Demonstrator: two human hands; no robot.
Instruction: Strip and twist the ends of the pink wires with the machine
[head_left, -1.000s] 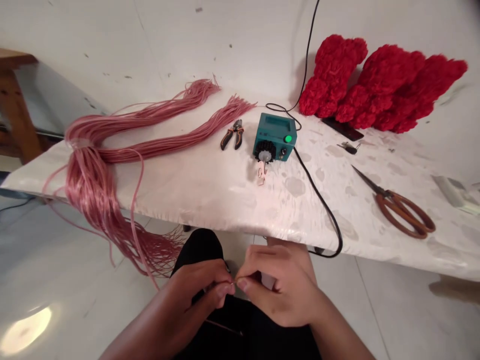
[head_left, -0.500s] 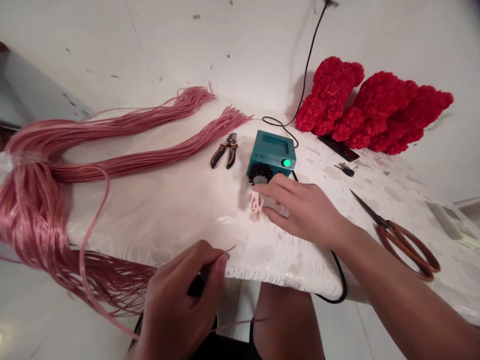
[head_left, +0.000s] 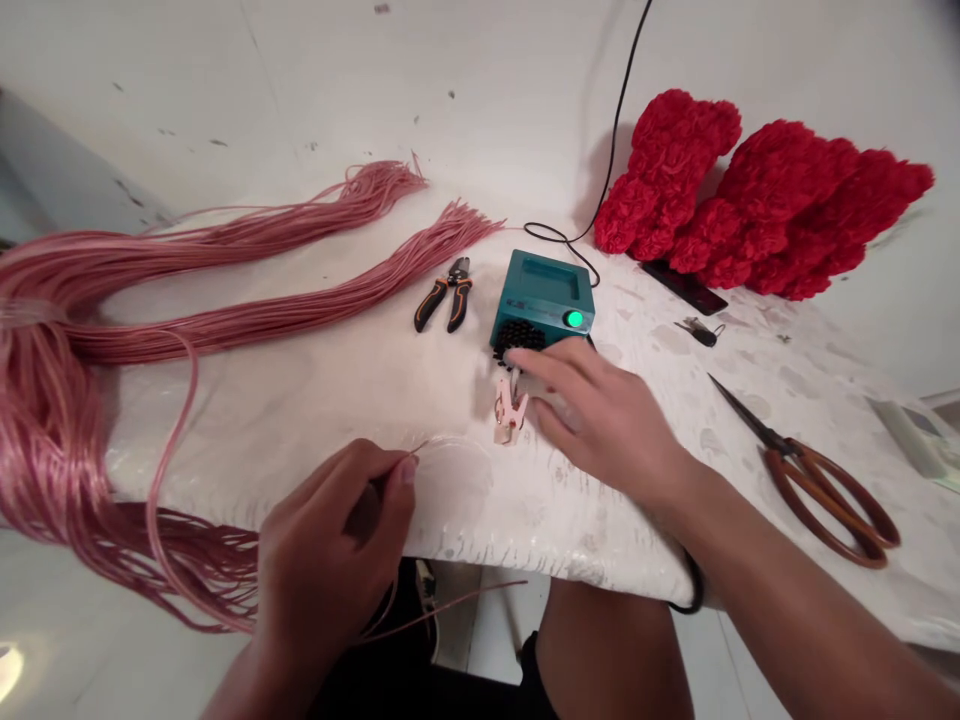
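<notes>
My left hand (head_left: 341,540) is pinched closed on the end of a thin pink cord (head_left: 420,447), its tip poking out beyond the fingertips. My right hand (head_left: 600,410) reaches to the front of a small teal machine (head_left: 544,285) with a lit green button. Its index fingertip lies against the black knobbly part, and the fingers are apart, with another finger beside a pinkish metal clip (head_left: 510,412). The clip sits in front of the machine, its two legs splayed towards it. Whether the right fingers press on the clip's mount is hard to see.
A big bundle of pink cords (head_left: 285,310) covers the left side and hangs over the table edge. Pliers (head_left: 445,295) lie left of the machine. On the right are scissors (head_left: 817,480), keys (head_left: 701,331), a phone (head_left: 686,288) and red flower shapes (head_left: 780,210). A black cable runs behind.
My left hand has moved left and up with the cord, now over the table. My right index finger has shifted up from the clip to the black part. The clip looks turned, legs wider apart.
</notes>
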